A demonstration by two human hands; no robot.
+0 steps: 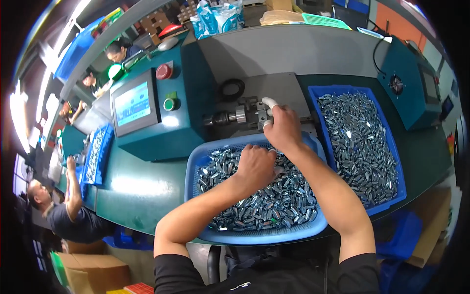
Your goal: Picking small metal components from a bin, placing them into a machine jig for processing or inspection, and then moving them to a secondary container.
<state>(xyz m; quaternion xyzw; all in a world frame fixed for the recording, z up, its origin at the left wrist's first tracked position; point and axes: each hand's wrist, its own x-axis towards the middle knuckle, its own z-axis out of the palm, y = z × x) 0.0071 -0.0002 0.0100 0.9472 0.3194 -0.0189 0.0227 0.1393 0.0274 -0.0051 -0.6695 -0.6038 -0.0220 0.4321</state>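
My right hand (285, 126) reaches to the metal fixture (254, 111) beside the machine's spindle (220, 119). Pale finger cots cover its index finger and thumb, which curl around the fixture's right end; whatever lies between them is hidden. Below it, my left hand (256, 167) rests curled on the small shiny metal pieces (264, 206) in a light-blue basket (255, 238). Its thumb also wears a pale cot. The back of the hand covers the fingertips, so I cannot make out what they hold.
A darker blue tray (400, 164) of similar metal pieces stands right of the basket. The teal machine housing (169, 134) carries a screen (132, 107), a red button (164, 71) and a green one (169, 104). Another teal machine (409, 83) stands far right. Several people work at the left.
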